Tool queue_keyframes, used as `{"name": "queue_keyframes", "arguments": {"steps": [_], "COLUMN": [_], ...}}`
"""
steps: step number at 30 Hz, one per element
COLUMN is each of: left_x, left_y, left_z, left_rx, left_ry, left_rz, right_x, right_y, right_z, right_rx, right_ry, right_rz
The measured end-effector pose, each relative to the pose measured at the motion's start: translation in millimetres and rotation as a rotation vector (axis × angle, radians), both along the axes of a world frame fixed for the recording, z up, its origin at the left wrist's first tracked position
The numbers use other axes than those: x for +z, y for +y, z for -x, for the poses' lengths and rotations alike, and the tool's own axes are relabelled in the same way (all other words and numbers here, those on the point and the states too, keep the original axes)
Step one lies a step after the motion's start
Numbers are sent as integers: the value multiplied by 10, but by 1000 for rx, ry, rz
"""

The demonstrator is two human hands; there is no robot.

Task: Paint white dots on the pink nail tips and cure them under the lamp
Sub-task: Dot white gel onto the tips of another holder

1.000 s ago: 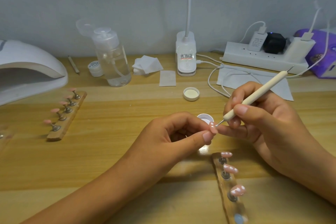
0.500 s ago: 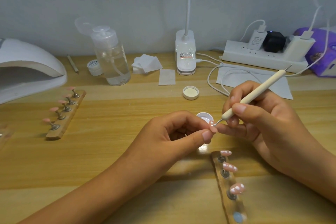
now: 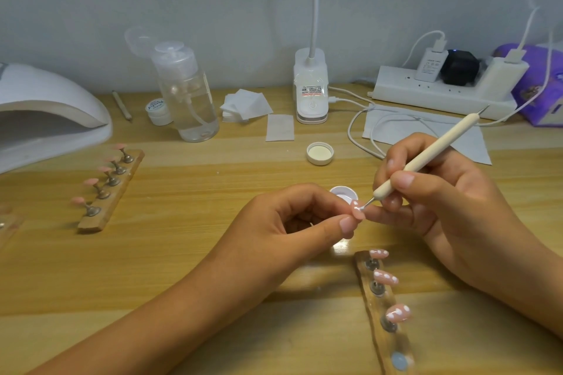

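My left hand [image 3: 292, 222] pinches a pink nail tip [image 3: 357, 210] between thumb and forefinger at the table's middle. My right hand [image 3: 441, 201] grips a cream dotting tool [image 3: 426, 158], and its metal point touches that tip. Just behind them sits a small open white paint pot [image 3: 342, 192]. A wooden holder [image 3: 384, 307] at the front right carries three pink tips with white dots [image 3: 397, 312]. Another wooden holder [image 3: 109, 192] at the left carries several plain pink tips. The white curing lamp [image 3: 45, 119] stands at the far left.
A clear pump bottle [image 3: 185, 91], a small white jar [image 3: 158, 111] and cotton pads [image 3: 246, 105] stand at the back. A desk lamp base [image 3: 310, 91], a power strip [image 3: 441, 91] with cables, a white cap [image 3: 320, 153] and a paper sheet [image 3: 426, 131] lie behind my hands.
My hands and the nail tip stay nearly where they were. The tool's point has shifted slightly on the tip.
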State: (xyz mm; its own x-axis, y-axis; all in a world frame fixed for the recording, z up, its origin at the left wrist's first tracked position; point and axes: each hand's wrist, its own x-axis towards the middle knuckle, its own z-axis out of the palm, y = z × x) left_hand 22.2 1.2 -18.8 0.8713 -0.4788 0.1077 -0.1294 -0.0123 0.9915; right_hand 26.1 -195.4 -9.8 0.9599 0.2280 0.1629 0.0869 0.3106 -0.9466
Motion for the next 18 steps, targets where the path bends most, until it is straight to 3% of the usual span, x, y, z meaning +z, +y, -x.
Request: {"name": "queue_keyframes", "arguments": {"steps": [18], "left_x": [-3], "left_y": [3], "left_z": [-1], "left_rx": [-2], "left_ry": [0], "left_rz": [-9], "right_x": [-8], "right_y": [-11], "right_z": [-2], "right_rx": [13], "right_ry": [-10], "right_rz": [6]}}
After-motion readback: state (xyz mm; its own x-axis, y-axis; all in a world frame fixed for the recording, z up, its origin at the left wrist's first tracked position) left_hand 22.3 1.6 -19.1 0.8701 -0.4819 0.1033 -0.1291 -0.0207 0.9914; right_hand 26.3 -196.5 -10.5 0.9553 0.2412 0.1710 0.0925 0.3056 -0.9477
